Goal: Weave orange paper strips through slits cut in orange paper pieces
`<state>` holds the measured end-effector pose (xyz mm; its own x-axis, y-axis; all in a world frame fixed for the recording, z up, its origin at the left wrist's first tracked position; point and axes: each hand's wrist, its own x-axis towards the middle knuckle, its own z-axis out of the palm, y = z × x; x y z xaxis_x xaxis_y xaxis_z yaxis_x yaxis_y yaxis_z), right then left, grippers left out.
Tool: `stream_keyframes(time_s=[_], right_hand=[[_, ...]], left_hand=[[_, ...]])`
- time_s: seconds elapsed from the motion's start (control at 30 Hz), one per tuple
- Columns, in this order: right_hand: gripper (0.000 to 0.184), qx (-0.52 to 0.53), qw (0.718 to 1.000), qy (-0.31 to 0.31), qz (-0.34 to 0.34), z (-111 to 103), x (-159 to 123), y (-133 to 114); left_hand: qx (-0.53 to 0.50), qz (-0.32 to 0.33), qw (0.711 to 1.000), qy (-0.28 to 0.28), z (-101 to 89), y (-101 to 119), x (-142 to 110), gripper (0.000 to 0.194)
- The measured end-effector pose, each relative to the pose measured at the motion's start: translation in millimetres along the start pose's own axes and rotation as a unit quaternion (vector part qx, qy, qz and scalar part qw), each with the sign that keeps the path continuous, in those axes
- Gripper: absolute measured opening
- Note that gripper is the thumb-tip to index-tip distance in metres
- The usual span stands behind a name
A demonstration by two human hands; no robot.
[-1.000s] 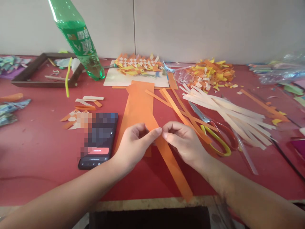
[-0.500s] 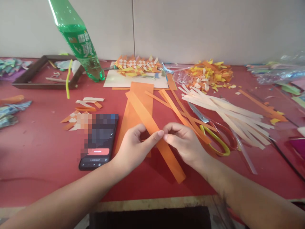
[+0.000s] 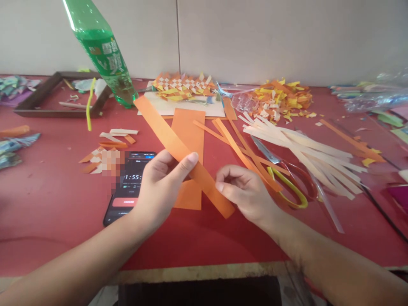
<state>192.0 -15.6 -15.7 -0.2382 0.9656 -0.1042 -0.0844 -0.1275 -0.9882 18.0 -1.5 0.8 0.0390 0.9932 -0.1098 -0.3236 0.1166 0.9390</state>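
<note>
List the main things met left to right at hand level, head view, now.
Smartphone → left hand → held orange paper strip → right hand → scissors → fanned pale peach paper strips.

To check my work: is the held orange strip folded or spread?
Spread: the orange strip extends straight past the left hand, no fold visible.

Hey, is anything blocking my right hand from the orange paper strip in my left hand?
Nothing visible. Your right hand sits at the edge of the held orange paper strip, near its lower end; the scissors lie right of that hand.
</note>
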Motion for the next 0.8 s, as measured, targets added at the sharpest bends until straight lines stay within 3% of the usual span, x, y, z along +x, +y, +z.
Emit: stream_keyframes(time_s=[0.23,0.5,0.63,0.7,0.77,0.8], right_hand=[[0.011,0.006,1.000,0.003,0.005,-0.8,2.3,3.6],[0.010,0.033,0.999,0.022,0.037,-7.7,0.9,8.2],[0.012,0.084,0.994,0.031,0.055,-9.0,3.6,6.8],[0.012,0.110,0.991,0.046,0.060,-8.1,4.3,3.9],[0.017,0.132,0.988,0.052,0.055,-7.0,3.8,1.2],[0.022,0.138,0.988,0.046,0.052,-6.5,3.2,0.3]], left_hand=[[-0.114,0.094,0.987,0.067,-8.1,22.0,17.8,0.014],[-0.103,0.080,0.985,0.115,-2.5,26.3,9.7,0.018],[-0.115,0.077,0.976,0.170,-2.6,26.1,10.2,0.017],[-0.096,0.025,0.988,0.121,-0.8,21.4,7.7,0.014],[-0.055,-0.074,0.995,-0.034,2.7,14.0,1.5,0.008],[-0.011,-0.125,0.986,-0.114,4.5,9.9,-2.5,0.015]])
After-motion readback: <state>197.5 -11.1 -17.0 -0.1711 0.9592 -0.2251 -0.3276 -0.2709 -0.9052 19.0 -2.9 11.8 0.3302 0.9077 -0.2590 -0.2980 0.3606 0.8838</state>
